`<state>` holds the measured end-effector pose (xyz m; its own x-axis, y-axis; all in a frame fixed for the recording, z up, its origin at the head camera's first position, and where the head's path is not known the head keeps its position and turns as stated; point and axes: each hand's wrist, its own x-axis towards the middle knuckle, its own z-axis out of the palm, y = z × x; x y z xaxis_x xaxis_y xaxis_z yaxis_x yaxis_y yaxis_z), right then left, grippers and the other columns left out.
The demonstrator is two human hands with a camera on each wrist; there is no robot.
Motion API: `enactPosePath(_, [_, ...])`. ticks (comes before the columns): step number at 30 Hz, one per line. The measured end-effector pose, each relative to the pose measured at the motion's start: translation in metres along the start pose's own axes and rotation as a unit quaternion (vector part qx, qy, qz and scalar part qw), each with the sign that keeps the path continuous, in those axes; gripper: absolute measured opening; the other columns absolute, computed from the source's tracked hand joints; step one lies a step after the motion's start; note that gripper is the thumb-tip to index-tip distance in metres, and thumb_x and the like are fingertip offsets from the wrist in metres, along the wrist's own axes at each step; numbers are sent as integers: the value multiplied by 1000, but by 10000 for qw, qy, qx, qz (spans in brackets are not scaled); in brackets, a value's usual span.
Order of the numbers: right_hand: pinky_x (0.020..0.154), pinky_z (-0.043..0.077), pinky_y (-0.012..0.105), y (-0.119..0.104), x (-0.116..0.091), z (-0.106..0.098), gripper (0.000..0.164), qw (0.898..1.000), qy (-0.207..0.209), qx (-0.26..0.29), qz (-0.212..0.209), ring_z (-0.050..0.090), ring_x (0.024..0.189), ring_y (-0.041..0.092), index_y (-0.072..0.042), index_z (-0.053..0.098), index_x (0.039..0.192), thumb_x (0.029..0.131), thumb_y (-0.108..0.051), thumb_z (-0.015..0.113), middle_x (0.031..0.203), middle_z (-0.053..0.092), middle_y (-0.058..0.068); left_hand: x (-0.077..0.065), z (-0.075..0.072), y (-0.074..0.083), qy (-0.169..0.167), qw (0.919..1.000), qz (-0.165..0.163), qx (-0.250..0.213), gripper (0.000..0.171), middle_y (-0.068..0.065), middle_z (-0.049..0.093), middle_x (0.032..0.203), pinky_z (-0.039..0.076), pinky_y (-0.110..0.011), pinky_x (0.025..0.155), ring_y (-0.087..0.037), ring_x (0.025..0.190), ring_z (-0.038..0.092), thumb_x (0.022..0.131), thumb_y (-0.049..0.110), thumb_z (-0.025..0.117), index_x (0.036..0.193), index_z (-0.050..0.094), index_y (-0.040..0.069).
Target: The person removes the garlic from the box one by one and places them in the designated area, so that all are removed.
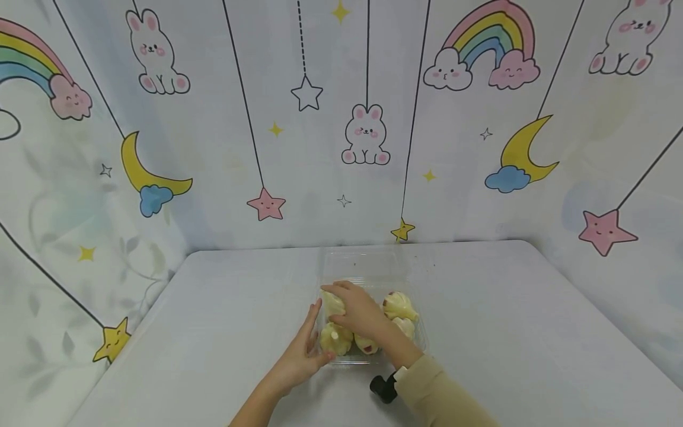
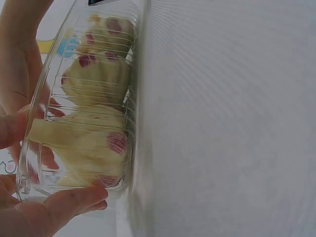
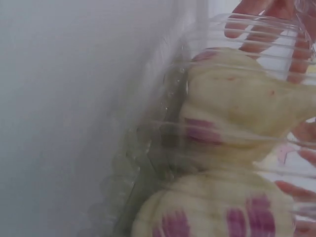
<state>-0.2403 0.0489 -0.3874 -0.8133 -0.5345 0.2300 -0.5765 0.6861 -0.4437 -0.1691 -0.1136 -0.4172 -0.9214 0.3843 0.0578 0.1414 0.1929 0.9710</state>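
A clear plastic clamshell box holds several pale garlic bulbs with purple patches. My right hand reaches into it from the right and grips a garlic bulb at the back left, thumb on the near side and fingers over the far side. Along the box's left wall lies my left hand, its fingers fairly straight and its thumb by the front left corner. Another garlic bulb sits close to that thumb. In the left wrist view, left fingertips touch the ribbed wall.
The box's lid lies folded back at the far side, near the patterned backdrop. More garlic bulbs sit at the box's right. A black camera on the right wrist hangs near the box's front. White tabletop surrounds the box.
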Motion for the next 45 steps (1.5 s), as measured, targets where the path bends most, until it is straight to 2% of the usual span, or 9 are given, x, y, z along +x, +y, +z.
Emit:
enactPosePath(5, [94, 43, 46, -5, 2, 4, 55, 9990, -276, 125, 324, 47, 118, 32, -11, 50, 130, 79, -19, 71, 131, 48, 15, 0, 0, -1, -21, 10000, -22, -42, 94, -22, -19, 147, 14, -64, 101, -56, 127, 4, 82, -1, 63, 148, -2, 21])
enactPosePath(9, [94, 42, 49, -8, 4, 7, 57, 9973, -439, -95, 578, 47, 118, 34, -11, 49, 131, 80, -23, 70, 130, 48, 17, 1, 0, -1, 2, 10000, 31, -37, 95, -22, -18, 147, 14, -63, 101, -56, 127, 4, 82, -2, 63, 148, -1, 21])
enactPosePath(13, [91, 44, 50, -7, 4, 9, 59, 9971, -442, -196, 594, 49, 113, 37, -9, 48, 132, 80, -24, 71, 127, 50, 19, 1, 1, -1, 1, 10000, 73, -31, 95, -23, -18, 148, 16, -64, 101, -56, 127, 5, 82, -2, 63, 148, -1, 22])
enactPosePath(26, [85, 48, 50, -3, 9, 16, 59, 9969, -393, 23, 681, 51, 107, 40, -4, 49, 131, 80, -26, 70, 126, 46, 24, 2, 1, -2, 67, 9999, 72, 56, 96, -23, -16, 148, 15, -61, 103, -53, 129, 8, 81, -2, 64, 148, 0, 22])
enactPosePath(29, [83, 48, 51, -2, 9, 18, 58, 9964, -321, 134, 770, 52, 104, 42, -4, 50, 129, 80, -25, 70, 124, 45, 25, 2, 1, -2, 92, 9999, 58, 62, 96, -23, -15, 148, 15, -61, 103, -53, 129, 9, 81, -2, 64, 148, 1, 25])
enactPosePath(33, [80, 50, 47, 0, 11, 20, 54, 9959, -107, 366, 818, 54, 97, 35, -2, 53, 125, 78, -21, 71, 116, 48, 23, 1, 1, -2, 130, 9999, 30, 92, 96, -23, -15, 148, 16, -61, 103, -53, 128, 10, 81, -1, 65, 148, 2, 28])
enactPosePath(39, [76, 50, 43, 4, 12, 23, 49, 9953, 237, 622, 700, 53, 90, 29, 2, 57, 118, 74, -14, 72, 107, 50, 22, 0, 1, -2, 80, 10000, 0, 13, 96, -22, -16, 148, 16, -61, 102, -54, 128, 8, 81, -1, 64, 148, 1, 28])
enactPosePath(45, [70, 50, 39, 7, 12, 25, 46, 9951, 549, 617, 542, 53, 84, 25, 0, 58, 114, 73, -13, 74, 103, 52, 18, 0, 1, -2, 71, 10000, -55, -38, 96, -21, -17, 148, 18, -62, 102, -55, 128, 8, 81, -1, 63, 147, 1, 29])
